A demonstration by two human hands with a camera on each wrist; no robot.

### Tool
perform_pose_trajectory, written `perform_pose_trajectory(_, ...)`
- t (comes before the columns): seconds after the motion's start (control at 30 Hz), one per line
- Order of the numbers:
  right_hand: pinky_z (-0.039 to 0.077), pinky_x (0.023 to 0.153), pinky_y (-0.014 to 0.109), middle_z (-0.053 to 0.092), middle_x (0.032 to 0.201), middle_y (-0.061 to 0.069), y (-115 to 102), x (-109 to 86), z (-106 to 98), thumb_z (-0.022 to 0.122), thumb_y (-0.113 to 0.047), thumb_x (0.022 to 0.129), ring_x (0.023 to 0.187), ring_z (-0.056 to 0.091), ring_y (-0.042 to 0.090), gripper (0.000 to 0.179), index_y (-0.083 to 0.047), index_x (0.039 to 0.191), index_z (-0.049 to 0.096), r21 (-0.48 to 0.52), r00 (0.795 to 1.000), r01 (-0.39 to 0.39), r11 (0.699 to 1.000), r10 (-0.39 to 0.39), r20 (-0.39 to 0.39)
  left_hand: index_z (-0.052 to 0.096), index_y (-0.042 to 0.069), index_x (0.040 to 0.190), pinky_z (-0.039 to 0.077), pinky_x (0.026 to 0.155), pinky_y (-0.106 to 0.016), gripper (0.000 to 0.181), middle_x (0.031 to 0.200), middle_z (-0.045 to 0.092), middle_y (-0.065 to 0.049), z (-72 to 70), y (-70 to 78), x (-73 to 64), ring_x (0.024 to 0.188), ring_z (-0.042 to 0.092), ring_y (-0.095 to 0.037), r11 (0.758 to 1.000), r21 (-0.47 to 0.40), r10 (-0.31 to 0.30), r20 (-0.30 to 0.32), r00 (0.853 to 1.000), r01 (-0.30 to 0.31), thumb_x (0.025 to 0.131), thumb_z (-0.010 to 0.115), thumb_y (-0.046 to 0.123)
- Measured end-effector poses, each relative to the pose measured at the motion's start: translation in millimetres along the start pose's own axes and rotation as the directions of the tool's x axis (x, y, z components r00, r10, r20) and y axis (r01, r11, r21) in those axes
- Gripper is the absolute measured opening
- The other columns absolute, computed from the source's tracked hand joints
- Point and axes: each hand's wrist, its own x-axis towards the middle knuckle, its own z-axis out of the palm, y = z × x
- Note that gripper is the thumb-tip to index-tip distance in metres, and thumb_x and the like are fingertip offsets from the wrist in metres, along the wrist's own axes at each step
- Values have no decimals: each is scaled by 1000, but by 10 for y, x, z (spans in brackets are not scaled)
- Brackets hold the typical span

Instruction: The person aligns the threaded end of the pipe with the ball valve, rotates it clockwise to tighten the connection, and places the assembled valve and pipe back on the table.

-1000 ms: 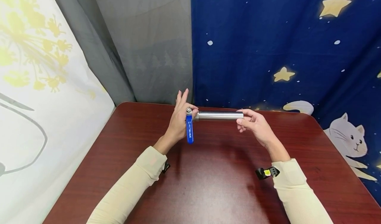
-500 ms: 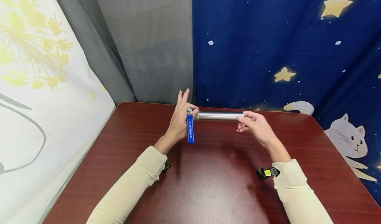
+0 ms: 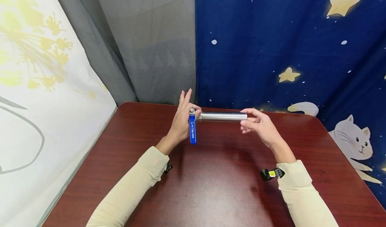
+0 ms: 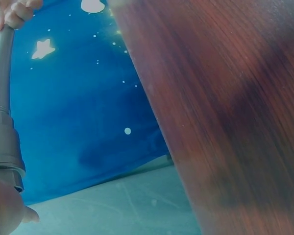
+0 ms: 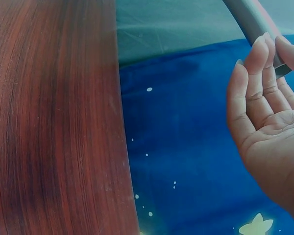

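Note:
My left hand (image 3: 181,123) grips a metal ball valve (image 4: 6,147) whose blue lever handle (image 3: 192,129) points down toward me. Two of its fingers stick up, away from the valve. A smooth steel pipe (image 3: 223,116) runs to the right from the valve, its near end set at the valve's hex end. At the pipe's far end, my right hand (image 3: 260,128) pinches it between thumb and fingers. The right wrist view shows the pipe's open end (image 5: 283,71) beside those fingertips. Valve and pipe are held level above the table, and the left palm hides part of the valve body.
A dark red wooden table (image 3: 205,186) lies beneath both arms. Behind it hang a grey curtain (image 3: 156,52) and a blue star-printed curtain (image 3: 256,52); a white printed cloth (image 3: 54,119) hangs at the left.
My right fingers fold in along the pipe's end, then spread back to its rim with the thumb below. The left hand and valve stay nearly in place.

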Motion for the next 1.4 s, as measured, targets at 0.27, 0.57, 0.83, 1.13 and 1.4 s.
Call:
perform_pose_trajectory(0.27,58,67,31,68,71,2,6,23,-15,61,-4,94,63,66,14,30,4,122,51,-35,1000,-17,999,18,16,61,4,101,13,116,-58,17,160,20,-16,-7,-5,4,150,3,-33,1000,-8,-24,6,1000,24,100,54,20)
perform_pose_trajectory(0.57,58,66,33,68,69,5,17,49,-12,56,-16,100,62,67,15,13,-3,102,58,-41,999,-33,999,34,14,61,5,101,13,116,-58,17,161,19,-15,-10,10,20,150,1,-32,1000,-5,-23,9,1000,23,100,54,21)
perform_pose_trajectory(0.83,58,66,33,68,71,6,40,55,-3,58,-12,98,63,68,16,15,-3,110,59,23,999,-36,999,36,-1,61,5,101,11,116,-58,17,161,19,-15,3,-10,12,150,2,-32,1000,-6,-26,11,1000,26,100,54,20)
perform_pose_trajectory(1.13,58,67,32,68,75,5,25,45,-8,62,2,91,67,67,15,37,-5,126,54,63,999,1,998,-3,33,61,5,102,13,116,-58,18,161,20,-15,-5,-19,11,150,2,-33,1000,-4,-30,6,1000,30,100,54,21)
perform_pose_trajectory(1.4,58,67,31,65,67,3,32,43,-19,58,-7,97,60,63,13,26,-1,122,52,-16,998,-27,1000,27,55,61,5,102,15,115,-60,18,161,19,-16,-11,-11,7,150,1,-32,999,-8,-37,17,999,37,100,53,21)
